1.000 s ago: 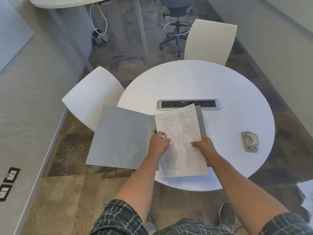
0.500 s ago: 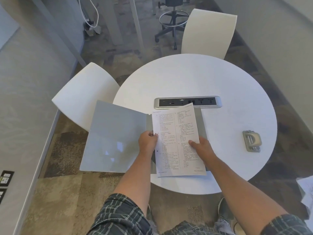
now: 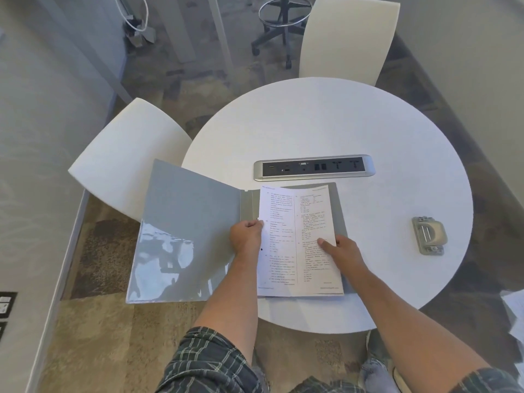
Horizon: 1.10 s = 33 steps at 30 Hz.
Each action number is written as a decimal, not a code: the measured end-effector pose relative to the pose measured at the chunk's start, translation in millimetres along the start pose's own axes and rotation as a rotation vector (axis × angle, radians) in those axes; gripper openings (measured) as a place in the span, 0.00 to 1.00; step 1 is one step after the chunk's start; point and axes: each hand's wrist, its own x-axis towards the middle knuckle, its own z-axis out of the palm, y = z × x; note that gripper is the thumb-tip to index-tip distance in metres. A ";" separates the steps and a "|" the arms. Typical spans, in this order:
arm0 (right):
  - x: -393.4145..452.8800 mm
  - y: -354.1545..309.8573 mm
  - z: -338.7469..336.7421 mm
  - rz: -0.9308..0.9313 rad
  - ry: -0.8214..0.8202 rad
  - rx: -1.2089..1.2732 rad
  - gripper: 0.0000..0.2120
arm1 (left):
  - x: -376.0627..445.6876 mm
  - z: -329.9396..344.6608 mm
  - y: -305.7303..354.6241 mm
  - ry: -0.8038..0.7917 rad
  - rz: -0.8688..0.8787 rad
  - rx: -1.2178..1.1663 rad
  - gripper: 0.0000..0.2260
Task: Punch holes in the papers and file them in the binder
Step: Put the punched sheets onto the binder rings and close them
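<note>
Lay on the open grey plastic binder [image 3: 187, 236], near table edge — printed white paper sheets [image 3: 297, 239]. Left hand [image 3: 246, 236] pinched their left margin, probably aligning holes; right hand [image 3: 341, 251] pressed flat, fingers straight — steadying.

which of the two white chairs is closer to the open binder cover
The left chair; the binder cover overlaps its seat, while the far chair stands across the table.
</note>
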 end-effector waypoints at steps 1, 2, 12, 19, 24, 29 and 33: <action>2.1 1.7 0.1 0.001 0.009 0.002 0.03 | 0.7 1.6 -0.3 0.002 -0.009 -0.023 0.04; 4.1 3.5 0.0 0.003 0.016 0.002 0.04 | 0.8 3.2 -0.7 0.007 -0.017 -0.050 0.04; 12.2 15.9 -4.8 0.033 0.087 0.059 0.10 | 0.9 10.9 -4.4 0.025 -0.155 -0.262 0.07; 13.0 18.7 -4.0 0.029 0.090 0.017 0.10 | -6.3 4.4 -0.5 -0.029 -0.011 -0.011 0.03; 14.3 19.2 -3.0 0.014 0.094 -0.048 0.12 | -9.5 -8.5 -0.9 -0.102 0.120 0.212 0.08; 14.2 19.6 -4.1 -0.002 0.098 -0.066 0.14 | -8.6 -21.5 -6.3 -0.191 0.164 0.376 0.11; 15.6 22.5 -6.5 0.027 0.076 0.043 0.18 | -11.5 -28.2 -10.6 -0.204 0.149 0.393 0.08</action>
